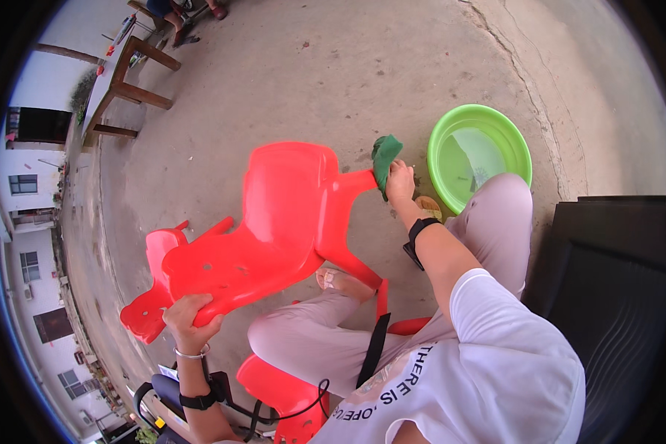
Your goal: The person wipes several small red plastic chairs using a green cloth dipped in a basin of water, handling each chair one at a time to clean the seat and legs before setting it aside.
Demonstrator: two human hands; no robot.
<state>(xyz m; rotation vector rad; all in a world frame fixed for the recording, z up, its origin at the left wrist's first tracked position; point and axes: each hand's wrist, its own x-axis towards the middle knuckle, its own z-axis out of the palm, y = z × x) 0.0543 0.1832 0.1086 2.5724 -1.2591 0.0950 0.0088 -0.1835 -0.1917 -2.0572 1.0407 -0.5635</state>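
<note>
A red plastic chair (288,205) is tipped on its side in front of my knees. My left hand (191,322) grips the top edge of its backrest, thumb and fingers on opposite faces. Around the end of one chair leg, my right hand (400,180) holds a green cloth (386,158), which is bunched over the leg's tip. The palm side of the right hand is hidden. Right of that hand stands a light green plastic basin (480,114) with water in it.
Another red chair (164,250) stands behind the held one, and a third red chair (261,383) is near my left elbow. A black panel (610,266) rises at my right. A wooden-legged table (144,94) and a seated person's legs (175,22) are farther off.
</note>
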